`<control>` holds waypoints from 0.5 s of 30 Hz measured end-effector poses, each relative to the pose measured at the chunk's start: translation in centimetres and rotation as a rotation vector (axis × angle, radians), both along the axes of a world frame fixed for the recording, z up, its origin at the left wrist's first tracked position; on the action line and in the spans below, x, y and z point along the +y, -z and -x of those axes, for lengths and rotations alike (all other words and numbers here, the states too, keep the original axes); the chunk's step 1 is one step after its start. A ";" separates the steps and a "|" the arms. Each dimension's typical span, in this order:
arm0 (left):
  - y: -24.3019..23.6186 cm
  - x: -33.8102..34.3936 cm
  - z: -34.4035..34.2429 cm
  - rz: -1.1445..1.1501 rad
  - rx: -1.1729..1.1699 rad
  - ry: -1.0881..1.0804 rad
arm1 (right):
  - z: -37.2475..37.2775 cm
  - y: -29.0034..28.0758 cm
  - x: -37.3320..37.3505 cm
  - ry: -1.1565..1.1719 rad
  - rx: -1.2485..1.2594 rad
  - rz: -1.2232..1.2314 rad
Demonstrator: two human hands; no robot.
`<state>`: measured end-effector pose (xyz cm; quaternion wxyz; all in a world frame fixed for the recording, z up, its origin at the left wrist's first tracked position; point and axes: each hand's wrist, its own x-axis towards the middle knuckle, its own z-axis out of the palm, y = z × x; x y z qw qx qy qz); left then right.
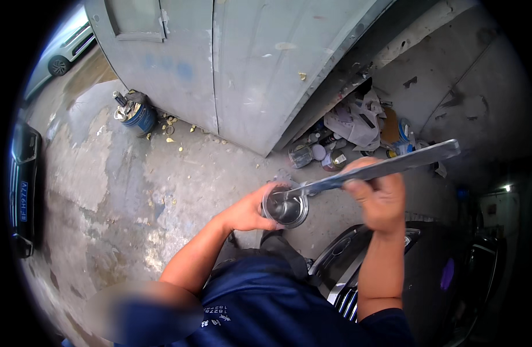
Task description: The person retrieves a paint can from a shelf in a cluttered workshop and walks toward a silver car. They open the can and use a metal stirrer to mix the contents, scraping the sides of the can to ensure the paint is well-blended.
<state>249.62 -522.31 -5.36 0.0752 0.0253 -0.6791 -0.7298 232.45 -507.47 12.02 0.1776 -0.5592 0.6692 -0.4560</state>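
Observation:
My left hand point(245, 209) is wrapped round a clear round cup point(304, 218), which I hold in front of my body. Dark grey or silvery liquid seems to lie inside it. A long, flat grey stirring stick point(410, 161) slants from the cup up to the right. My right hand point(387, 202) grips this stick near its middle, fingers closed round it. The stick's lower end is over or inside the cup's mouth; I cannot tell how deep it reaches.
A full blue bucket point(142, 120) stands beside a grey metal door point(248, 75). Paper, cans and a clear jar point(300, 156) lie heaped by the wall. Close on my right is a dark car point(422, 272); another car point(26, 156) stands far left, and a white one point(75, 43) outside.

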 end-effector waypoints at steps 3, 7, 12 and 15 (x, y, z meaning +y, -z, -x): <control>0.0 -0.4 0.1 -0.180 0.007 0.098 | -1.6 0.6 -1.4 -0.223 0.138 0.096; 0.3 -0.4 0.5 -0.203 -0.014 0.184 | 0.6 -0.2 1.8 0.032 -0.145 0.000; 0.3 -0.7 0.5 -0.185 -0.007 0.216 | -1.6 0.0 -0.4 -0.210 0.133 0.062; -0.4 -0.4 0.1 -0.099 -0.045 0.156 | 0.0 0.0 1.2 -0.088 -0.059 0.119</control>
